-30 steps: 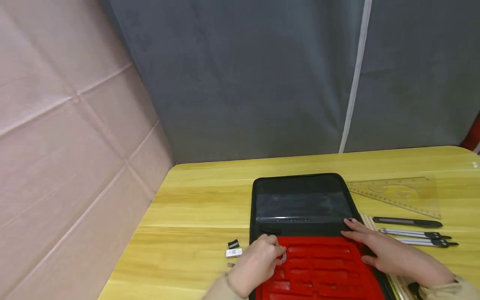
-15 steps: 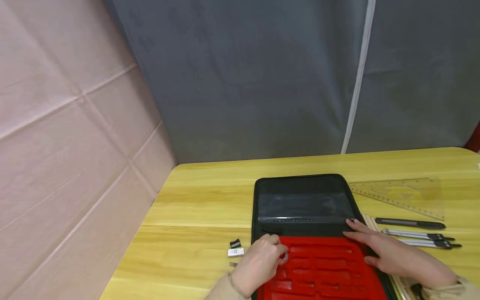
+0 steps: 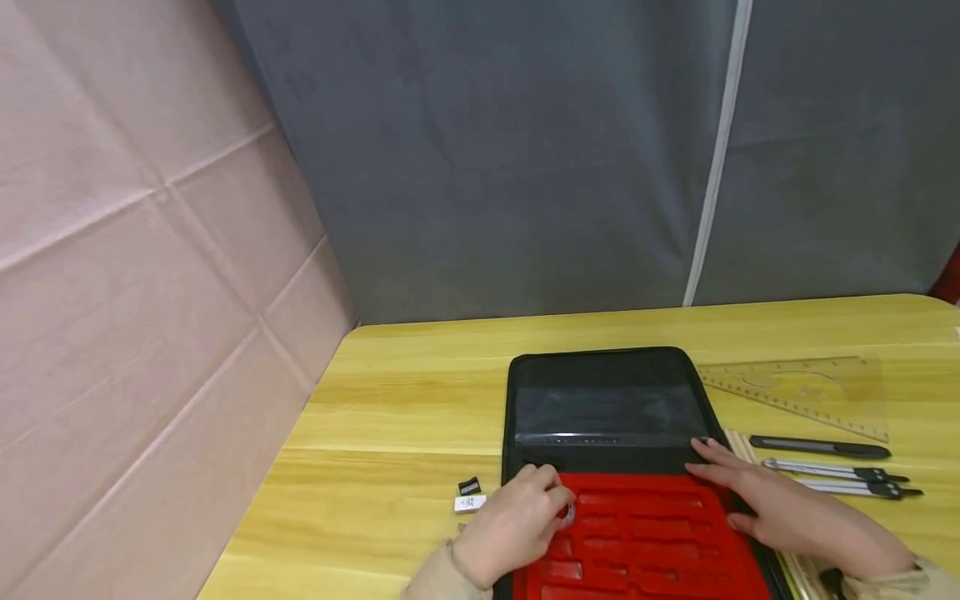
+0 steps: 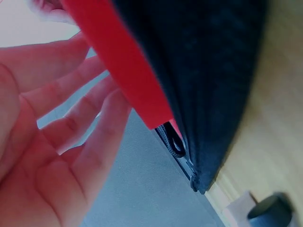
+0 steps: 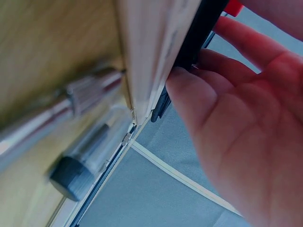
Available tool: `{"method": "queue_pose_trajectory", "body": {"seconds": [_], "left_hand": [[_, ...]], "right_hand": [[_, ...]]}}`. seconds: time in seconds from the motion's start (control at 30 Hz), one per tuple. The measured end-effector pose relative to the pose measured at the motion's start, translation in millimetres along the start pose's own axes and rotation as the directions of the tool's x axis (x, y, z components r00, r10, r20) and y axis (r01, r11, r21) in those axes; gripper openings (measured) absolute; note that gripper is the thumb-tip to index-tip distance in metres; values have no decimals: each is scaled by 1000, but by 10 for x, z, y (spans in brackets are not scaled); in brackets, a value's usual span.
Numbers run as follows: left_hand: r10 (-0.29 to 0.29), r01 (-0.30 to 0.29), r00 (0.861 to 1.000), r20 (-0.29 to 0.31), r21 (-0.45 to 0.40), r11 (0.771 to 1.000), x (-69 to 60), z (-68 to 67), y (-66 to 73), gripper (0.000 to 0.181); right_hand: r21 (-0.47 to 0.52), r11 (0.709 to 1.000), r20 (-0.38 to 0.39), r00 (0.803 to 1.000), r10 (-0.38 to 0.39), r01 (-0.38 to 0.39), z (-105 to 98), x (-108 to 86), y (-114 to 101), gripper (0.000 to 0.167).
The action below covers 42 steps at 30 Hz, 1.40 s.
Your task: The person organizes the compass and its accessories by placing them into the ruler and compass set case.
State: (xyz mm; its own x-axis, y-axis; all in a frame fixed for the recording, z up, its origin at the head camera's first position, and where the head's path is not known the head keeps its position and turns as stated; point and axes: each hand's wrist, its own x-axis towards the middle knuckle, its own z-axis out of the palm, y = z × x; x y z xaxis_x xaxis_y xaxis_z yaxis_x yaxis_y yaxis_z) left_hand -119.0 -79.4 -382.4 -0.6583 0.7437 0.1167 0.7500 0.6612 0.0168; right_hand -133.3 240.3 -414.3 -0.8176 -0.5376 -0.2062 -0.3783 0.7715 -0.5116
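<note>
A black zip case [image 3: 600, 358] lies unfolded on the table, with a red moulded tray [image 3: 645, 525] in its near half. My left hand [image 3: 506, 525] is at the tray's upper left corner, fingers bent, pinching a small clear, rounded thing [image 3: 567, 515] whose kind I cannot tell. In the left wrist view, fingers [image 4: 102, 142] of this hand touch the red tray's side [image 4: 123, 71]. My right hand [image 3: 787, 508] rests on the case's right edge, fingers extended; the right wrist view shows its thumb [image 5: 194, 94] against the black edge.
Right of the case lie a clear set square [image 3: 813, 392], a dark pen-like tool [image 3: 821, 447], two compasses [image 3: 855, 488] and pale wooden sticks [image 3: 738, 444]. At left are a black sharpener [image 3: 468, 487] and a white eraser [image 3: 469, 504]. A grey curtain [image 3: 510, 167] hangs behind the table [image 3: 360, 492].
The head view has shifted slightly. Both hands keep nearly the same places on the case; my left hand has moved only a little at the tray's corner.
</note>
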Motion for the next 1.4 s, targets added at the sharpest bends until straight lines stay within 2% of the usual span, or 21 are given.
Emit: {"method": "queue_pose_trajectory", "body": {"seconds": [0.17,0.27,0.43,0.57,0.63,0.83,1.03,1.2,1.4], "left_hand": [[-12,12,1000,18,-7,1000,-10,-25,-7,12],[-2,2,1000,-4,20,1000,-12,-25,-5,11],[-3,4,1000,-22,18,1000,-31,-66,-32,14],[-22,22,999,-48,2,1000,-69,-143,-98,20],[-45,43,998,-52,-32,999,-92,-187,-140,23],[-138,134,990,-19,-163,978,-182,-288,-281,30],[-177,171,984,-22,-173,970,-259,-317,-408,28],[-204,194,979,-21,-227,954,-310,-344,-499,28],[-262,265,964,48,-282,922,-349,-370,-603,24]], "right_hand": [[4,1000,-15,1000,-28,28,15,-3,17,56],[-5,999,-18,999,-33,33,18,-6,23,56],[-22,1000,-8,1000,-23,22,10,0,6,56],[-22,999,-10,1000,-28,28,13,3,11,56],[-26,999,-16,999,-36,36,19,3,19,56],[-20,999,-26,999,-45,44,30,-2,29,55],[-26,999,-16,999,-29,29,24,-5,16,56],[-30,999,-20,999,-35,35,28,-10,21,57],[-34,999,-25,999,-42,41,31,-11,28,56]]}}
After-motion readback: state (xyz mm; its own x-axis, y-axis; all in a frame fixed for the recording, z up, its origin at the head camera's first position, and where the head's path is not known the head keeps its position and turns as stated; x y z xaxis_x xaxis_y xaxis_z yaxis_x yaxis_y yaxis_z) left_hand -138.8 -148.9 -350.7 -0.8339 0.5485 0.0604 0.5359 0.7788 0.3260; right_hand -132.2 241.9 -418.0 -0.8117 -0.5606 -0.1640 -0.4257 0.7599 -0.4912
